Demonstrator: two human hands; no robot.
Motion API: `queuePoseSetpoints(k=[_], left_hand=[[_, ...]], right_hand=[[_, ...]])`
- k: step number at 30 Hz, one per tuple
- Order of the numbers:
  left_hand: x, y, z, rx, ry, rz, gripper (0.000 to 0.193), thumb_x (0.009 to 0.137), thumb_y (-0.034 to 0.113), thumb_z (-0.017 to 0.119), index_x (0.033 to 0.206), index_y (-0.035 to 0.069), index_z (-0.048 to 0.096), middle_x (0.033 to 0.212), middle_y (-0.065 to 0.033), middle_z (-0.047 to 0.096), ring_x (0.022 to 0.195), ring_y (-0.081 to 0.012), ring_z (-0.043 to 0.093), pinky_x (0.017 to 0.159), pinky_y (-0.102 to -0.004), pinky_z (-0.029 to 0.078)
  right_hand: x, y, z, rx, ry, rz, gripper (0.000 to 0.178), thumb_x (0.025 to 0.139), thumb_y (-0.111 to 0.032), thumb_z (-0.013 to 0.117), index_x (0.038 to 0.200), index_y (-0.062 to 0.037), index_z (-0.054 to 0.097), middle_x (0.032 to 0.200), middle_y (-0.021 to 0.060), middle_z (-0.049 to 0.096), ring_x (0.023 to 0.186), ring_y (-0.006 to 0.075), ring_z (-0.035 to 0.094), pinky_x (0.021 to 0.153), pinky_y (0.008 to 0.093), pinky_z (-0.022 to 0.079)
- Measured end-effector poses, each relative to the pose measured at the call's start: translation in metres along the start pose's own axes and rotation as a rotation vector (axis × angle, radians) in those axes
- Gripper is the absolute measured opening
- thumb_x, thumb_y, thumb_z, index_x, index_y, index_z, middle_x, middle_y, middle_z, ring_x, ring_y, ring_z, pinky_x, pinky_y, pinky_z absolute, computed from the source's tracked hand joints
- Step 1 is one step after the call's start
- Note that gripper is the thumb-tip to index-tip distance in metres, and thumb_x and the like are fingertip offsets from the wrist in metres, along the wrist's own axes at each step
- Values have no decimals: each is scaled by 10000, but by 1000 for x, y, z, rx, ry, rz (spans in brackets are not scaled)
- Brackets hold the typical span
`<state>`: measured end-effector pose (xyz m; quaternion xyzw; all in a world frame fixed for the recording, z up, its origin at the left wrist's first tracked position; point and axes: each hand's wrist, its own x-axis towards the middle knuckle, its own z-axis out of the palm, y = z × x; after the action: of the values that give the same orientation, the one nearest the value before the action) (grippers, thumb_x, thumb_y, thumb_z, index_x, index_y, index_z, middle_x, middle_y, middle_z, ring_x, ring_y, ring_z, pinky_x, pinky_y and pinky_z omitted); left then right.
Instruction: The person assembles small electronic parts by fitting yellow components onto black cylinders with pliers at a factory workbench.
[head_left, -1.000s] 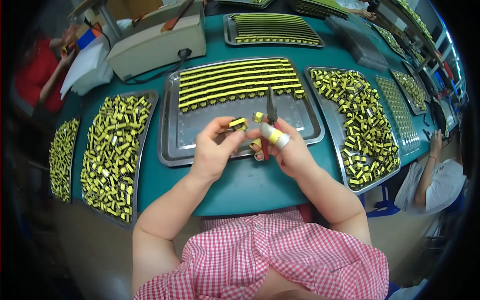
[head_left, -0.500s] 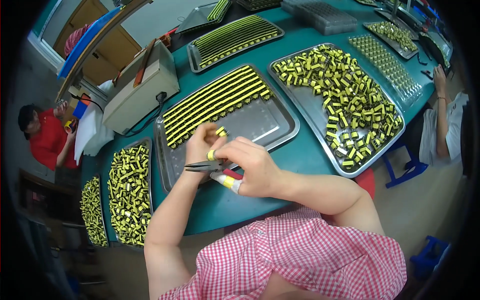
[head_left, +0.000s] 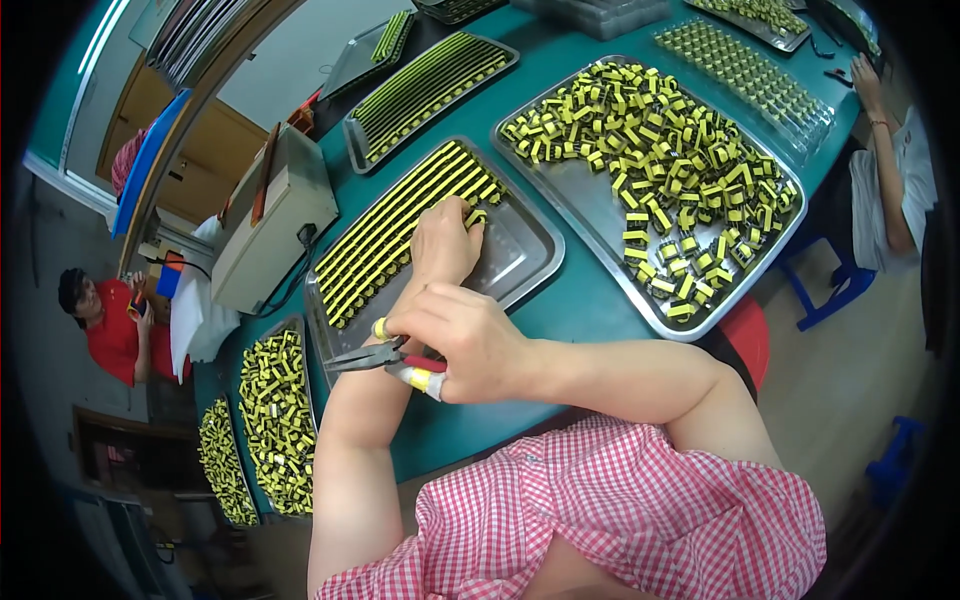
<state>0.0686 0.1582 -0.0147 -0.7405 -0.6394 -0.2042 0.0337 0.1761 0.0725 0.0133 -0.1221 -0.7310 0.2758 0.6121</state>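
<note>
1. Reaching forward over the middle metal tray (head_left: 530, 262), left hand (head_left: 447, 240) with fingers bent down onto the near end of the yellow-and-black component rows (head_left: 400, 235); fingertips touching the last pieces, though whether one is pinched cannot be told.
2. Crossing over the left forearm, right hand (head_left: 470, 342) curled tight around the red handles of needle-nose pliers (head_left: 368, 355), tape-wrapped fingertips showing below; plier tips pointing left, jaws closed or nearly so, nothing seen between them.
3. Lying just beyond the right hand, a small yellow piece (head_left: 380, 328), at the tray's near edge.
4. Heaped loose on the larger tray to the right, more yellow-and-black components (head_left: 660, 140), well apart from both hands.
5. Resting on the teal table (head_left: 590, 320), further trays of the same parts to the left (head_left: 272, 415) and beyond.
6. Standing left of the middle tray, a beige machine box (head_left: 265, 225).
7. Sitting at far left, a person in red (head_left: 105, 335); at far right, another person's arm (head_left: 885, 160).
</note>
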Motion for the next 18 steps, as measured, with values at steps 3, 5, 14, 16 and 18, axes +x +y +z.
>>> queuePoseSetpoints(k=[3,5,14,16,18], left_hand=[[1,-5,4,72,76,72,201,691,118,689,840,35,582,805,-110,595,777,-298,566,680,-388,455],[2,-5,6,100,149,149,195,680,117,699,816,34,587,797,-107,589,791,-299,560,686,-389,454],[9,-2,8,138,141,127,138,690,124,692,777,47,617,793,-91,594,783,-285,564,684,-380,457],[10,-1,9,137,148,125,128,691,125,690,770,50,622,792,-90,595,782,-284,564,683,-380,457],[11,1,9,142,147,122,128,690,123,691,767,49,620,790,-90,595,781,-283,565,683,-382,457]], right_hand=[[0,-2,2,12,8,-10,335,581,-80,728,878,-20,586,785,97,571,730,271,557,656,351,473],[0,-3,2,13,11,-10,332,580,-84,729,872,-20,585,784,95,570,733,270,555,657,350,473],[0,-4,-1,6,0,-5,324,584,-96,729,866,-22,587,781,87,567,733,263,551,655,342,474],[0,-5,-2,6,0,-3,322,586,-97,727,866,-22,588,780,86,568,731,261,551,651,339,474],[0,-4,-2,4,1,-6,322,586,-97,727,866,-22,588,779,86,567,730,260,550,649,337,474]])
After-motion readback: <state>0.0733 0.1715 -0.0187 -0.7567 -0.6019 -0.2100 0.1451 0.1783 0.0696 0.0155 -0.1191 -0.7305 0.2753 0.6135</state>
